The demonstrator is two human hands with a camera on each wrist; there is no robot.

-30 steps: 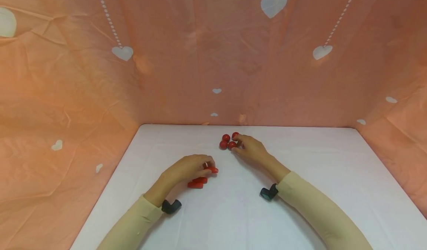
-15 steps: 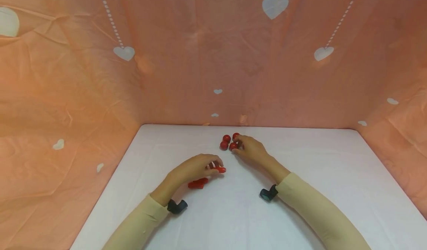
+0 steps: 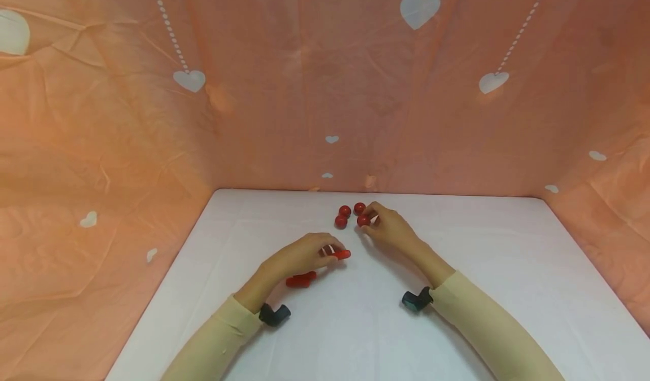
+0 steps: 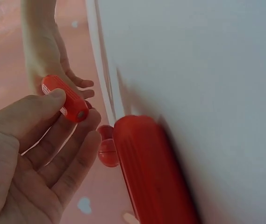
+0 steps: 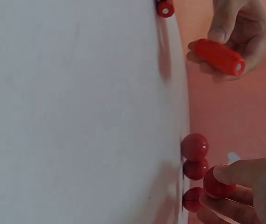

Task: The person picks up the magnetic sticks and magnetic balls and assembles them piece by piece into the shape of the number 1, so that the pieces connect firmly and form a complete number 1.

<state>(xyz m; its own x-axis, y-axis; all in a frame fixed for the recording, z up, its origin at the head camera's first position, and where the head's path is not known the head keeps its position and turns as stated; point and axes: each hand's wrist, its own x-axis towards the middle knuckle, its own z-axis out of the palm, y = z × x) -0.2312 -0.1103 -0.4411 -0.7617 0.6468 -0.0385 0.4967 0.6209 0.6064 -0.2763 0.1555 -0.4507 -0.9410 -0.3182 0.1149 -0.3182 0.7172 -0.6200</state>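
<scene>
My left hand (image 3: 304,254) pinches a short red cylinder (image 4: 74,105) between thumb and fingers, lifted off the white table. It looks like a small grooved handle with a hole in its end. Two more red cylinders (image 3: 299,281) lie side by side below this hand; one looms large in the left wrist view. Farther back, my right hand (image 3: 391,231) grips a glossy red ball (image 5: 219,182) between thumb and fingertips. Close beside it, three similar balls (image 3: 341,222) rest in a loose cluster on the table; one shows a seam line in the right wrist view.
A white table (image 3: 457,240) spans the space beneath both arms. Orange cloth with pale hearts (image 3: 330,87) stands as walls at the back and both sides. Dark wrist cameras (image 3: 275,315) stick out by the cuffs.
My left hand has carried the cylinder rightward, away from the other two. The right hand has drawn one ball slightly right and away from the cluster.
</scene>
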